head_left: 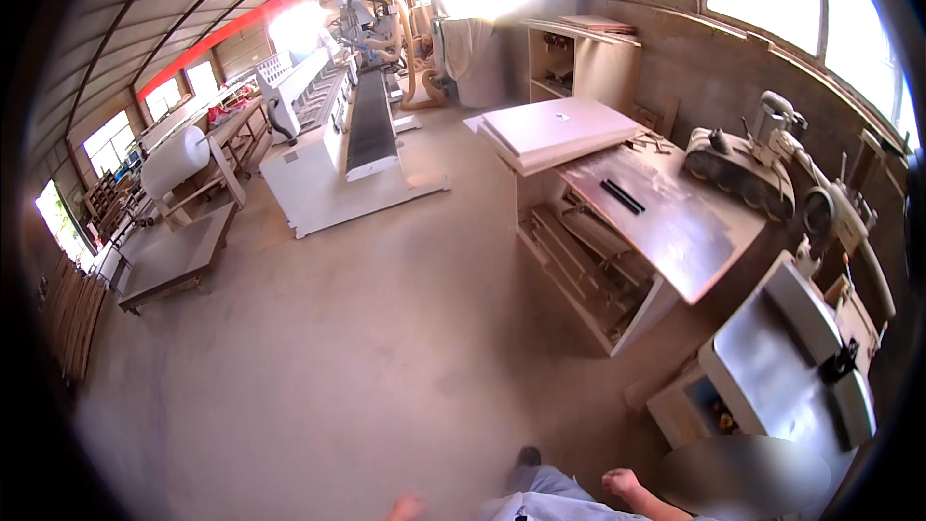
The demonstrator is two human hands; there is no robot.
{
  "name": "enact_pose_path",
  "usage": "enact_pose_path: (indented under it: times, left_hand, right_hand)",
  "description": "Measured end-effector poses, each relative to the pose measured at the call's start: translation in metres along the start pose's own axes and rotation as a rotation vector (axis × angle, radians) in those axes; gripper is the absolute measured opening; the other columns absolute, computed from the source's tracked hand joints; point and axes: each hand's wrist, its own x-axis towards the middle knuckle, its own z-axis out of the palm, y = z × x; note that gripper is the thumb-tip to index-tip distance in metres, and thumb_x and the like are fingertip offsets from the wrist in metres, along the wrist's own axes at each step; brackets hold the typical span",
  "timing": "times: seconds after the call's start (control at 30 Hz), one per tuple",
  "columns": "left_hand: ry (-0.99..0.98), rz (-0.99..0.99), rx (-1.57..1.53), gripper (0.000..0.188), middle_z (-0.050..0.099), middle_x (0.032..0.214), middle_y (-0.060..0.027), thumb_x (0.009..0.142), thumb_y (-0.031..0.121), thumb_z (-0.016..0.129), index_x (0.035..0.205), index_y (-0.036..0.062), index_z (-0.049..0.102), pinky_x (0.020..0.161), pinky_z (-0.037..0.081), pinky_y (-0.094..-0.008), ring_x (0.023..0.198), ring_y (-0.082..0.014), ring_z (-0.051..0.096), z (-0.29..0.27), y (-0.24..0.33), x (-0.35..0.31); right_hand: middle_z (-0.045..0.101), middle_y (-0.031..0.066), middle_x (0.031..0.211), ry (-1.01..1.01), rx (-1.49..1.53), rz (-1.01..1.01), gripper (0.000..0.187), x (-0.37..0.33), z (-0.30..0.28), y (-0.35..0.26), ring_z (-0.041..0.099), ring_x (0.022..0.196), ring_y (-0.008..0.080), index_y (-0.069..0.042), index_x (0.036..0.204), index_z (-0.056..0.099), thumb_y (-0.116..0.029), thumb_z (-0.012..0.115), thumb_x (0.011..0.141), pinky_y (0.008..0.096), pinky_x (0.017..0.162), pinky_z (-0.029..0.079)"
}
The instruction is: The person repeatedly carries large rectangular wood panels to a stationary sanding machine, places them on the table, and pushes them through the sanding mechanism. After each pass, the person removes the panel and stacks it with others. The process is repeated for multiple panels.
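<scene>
A woodworking workshop: long panel machine (371,121), stacked boards (559,127), workbench (666,217), dusty concrete floor (367,347).

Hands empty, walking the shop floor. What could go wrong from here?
1. The brown board juts past the edge of the workbench toward the open floor; someone walking past could catch its corner.
2. The right hand is nearest the grey-topped machine at lower right; a swing of the arm might strike its edge.
3. The left hand is barely in view at the lower edge, so whether it holds anything cannot be told.
</scene>
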Motion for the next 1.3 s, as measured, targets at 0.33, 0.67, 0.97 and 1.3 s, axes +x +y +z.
enact_pose_path:
  times: [0.33,0.67,0.97,1.3]
  left_hand:
    - [-0.157,-0.278,-0.475,0.038,0.064,0.116,-0.0173,0.09,0.03,0.057,0.121,0.0085,0.061,0.086,0.051,-0.045,0.095,-0.0352,0.064,0.012,0.046,0.23]
    - [-0.079,-0.193,-0.751,0.014,0.055,0.06,-0.0036,0.086,0.016,0.061,0.078,0.0049,0.06,0.048,0.041,-0.0317,0.055,-0.013,0.053,-0.131,0.34,0.578]
    - [-0.083,-0.053,-1.027,0.043,0.065,0.108,-0.0161,0.096,0.037,0.055,0.124,0.0032,0.052,0.078,0.051,-0.0379,0.091,-0.0246,0.065,-0.271,0.701,0.709]
    - [-0.119,-0.243,-1.359,0.06,0.058,0.131,-0.0123,0.098,0.052,0.031,0.135,0.0084,0.049,0.097,0.046,-0.0471,0.118,-0.0309,0.056,-0.271,0.807,0.757]
  right_hand:
    - [0.067,0.0158,0.113,0.176,-0.265,-0.472,0.043,0.128,-0.05,-0.467,0.063,0.105,0.023,0.003,0.12,0.061,-0.022,0.065,0.086,0.034,0.092,0.049]
    - [0.07,0.0123,0.093,0.479,-0.181,-0.616,0.031,0.226,-0.158,-0.708,0.067,0.083,0.0179,0.003,0.112,0.065,-0.013,0.065,0.086,0.0316,0.078,0.052]
    - [0.069,0.0074,0.087,0.616,-0.099,-0.81,0.029,0.373,-0.325,-0.903,0.063,0.076,0.0136,0.003,0.108,0.065,-0.018,0.06,0.089,0.0276,0.068,0.049]
    - [0.066,0.0066,0.086,0.716,-0.48,-0.652,0.042,0.576,-0.432,-1.107,0.059,0.08,0.0177,0.002,0.1,0.066,-0.037,0.054,0.091,0.0325,0.072,0.047]
